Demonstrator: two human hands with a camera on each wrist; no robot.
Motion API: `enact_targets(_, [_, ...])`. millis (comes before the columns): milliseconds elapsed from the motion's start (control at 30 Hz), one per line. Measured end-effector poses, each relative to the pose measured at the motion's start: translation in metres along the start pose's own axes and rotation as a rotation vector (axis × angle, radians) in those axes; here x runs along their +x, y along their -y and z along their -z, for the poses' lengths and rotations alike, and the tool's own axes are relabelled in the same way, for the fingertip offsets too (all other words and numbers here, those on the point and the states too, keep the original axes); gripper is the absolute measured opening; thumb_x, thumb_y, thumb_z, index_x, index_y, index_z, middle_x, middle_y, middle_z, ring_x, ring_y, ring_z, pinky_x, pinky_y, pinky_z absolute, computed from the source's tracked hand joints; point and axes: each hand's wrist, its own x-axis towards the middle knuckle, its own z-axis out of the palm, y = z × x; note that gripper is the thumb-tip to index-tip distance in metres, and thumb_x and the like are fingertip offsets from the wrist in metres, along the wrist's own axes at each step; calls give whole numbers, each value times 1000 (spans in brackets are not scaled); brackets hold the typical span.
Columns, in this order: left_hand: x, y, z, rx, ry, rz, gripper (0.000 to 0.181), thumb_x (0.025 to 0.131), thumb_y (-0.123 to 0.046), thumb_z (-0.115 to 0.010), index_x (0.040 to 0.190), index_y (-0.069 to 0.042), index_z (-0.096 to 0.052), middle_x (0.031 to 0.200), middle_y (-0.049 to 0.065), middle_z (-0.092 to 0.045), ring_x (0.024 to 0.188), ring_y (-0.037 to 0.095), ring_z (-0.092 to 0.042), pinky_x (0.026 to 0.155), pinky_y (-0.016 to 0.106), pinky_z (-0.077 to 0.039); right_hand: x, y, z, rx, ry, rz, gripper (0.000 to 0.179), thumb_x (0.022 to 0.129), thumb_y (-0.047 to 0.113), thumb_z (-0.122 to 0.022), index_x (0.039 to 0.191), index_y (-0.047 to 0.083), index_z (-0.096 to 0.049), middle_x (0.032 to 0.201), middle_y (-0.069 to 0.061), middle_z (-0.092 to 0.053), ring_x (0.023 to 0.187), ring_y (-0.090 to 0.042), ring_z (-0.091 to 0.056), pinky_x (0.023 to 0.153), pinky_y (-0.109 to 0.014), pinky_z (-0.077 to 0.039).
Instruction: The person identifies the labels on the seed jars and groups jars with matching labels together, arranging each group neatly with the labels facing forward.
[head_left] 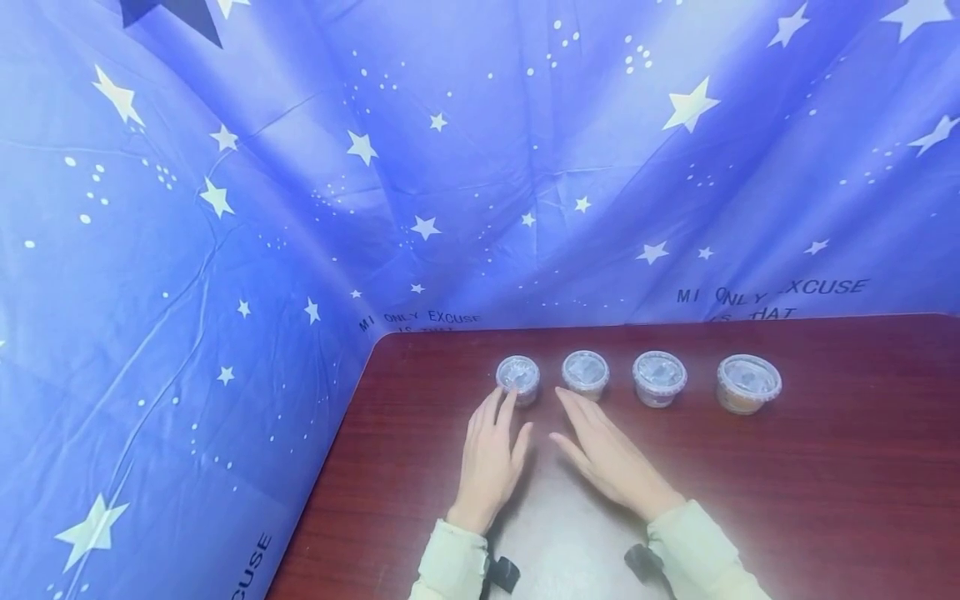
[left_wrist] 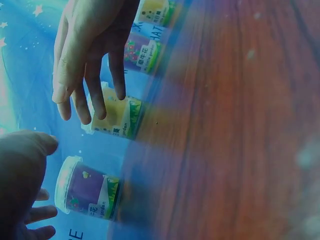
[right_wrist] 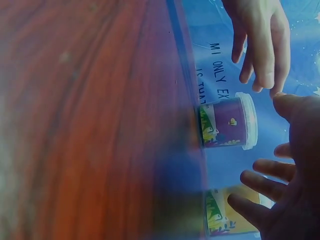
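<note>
Several small plastic cups with clear lids stand upright in a row on the table. The leftmost cup (head_left: pixel 517 375) has a purple label in the left wrist view. Its neighbour, a yellow-labelled cup (left_wrist: pixel 120 114), is second in line. Further right come a purple-pink cup (head_left: pixel 660 382) and another yellow cup (head_left: pixel 748 387). My left hand (head_left: pixel 491 458) is spread, its fingertips overlapping the leftmost cup's near edge in the head view; I cannot tell if they touch. With straight fingers, my right hand (head_left: pixel 615 458) lies just in front of the second cup. Neither hand holds anything.
The dark red wooden table (head_left: pixel 847 500) has a glossy bright patch between the forearms. A blue star-patterned cloth (head_left: pixel 480 167) hangs behind it and along the left edge. Pale sleeves (head_left: pixel 450 562) and dark wrist straps (head_left: pixel 504 575) cover both wrists.
</note>
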Motion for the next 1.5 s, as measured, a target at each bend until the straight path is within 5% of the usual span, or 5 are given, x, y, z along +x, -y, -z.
enact_targets(333, [6, 6, 0, -74, 58, 114, 52, 99, -31, -57, 146, -10, -48, 145, 15, -51, 131, 32, -51, 109, 51, -43, 9, 3, -6, 71, 21, -56, 67, 104, 45, -43, 157, 9, -24, 160, -16, -30, 147, -32, -29, 120, -53, -24])
enact_targets(633, [9, 10, -3, -104, 5, 160, 47, 98, -27, -59, 141, -8, -52, 140, 12, -55, 126, 30, -55, 105, 48, -47, 19, 5, -12, 111, 16, -2, 66, 104, 43, -47, 157, 9, -27, 159, -14, -33, 147, -30, -31, 120, -50, -26])
enact_targets(1500, [30, 25, -14, -312, 66, 340, 53, 98, -27, -61, 145, -7, -46, 143, 10, -53, 133, 25, -51, 112, 42, -42, 51, -4, -25, 125, 38, -21, 71, 104, 28, -49, 154, -7, -15, 158, -31, -22, 147, -43, -24, 120, -55, -21])
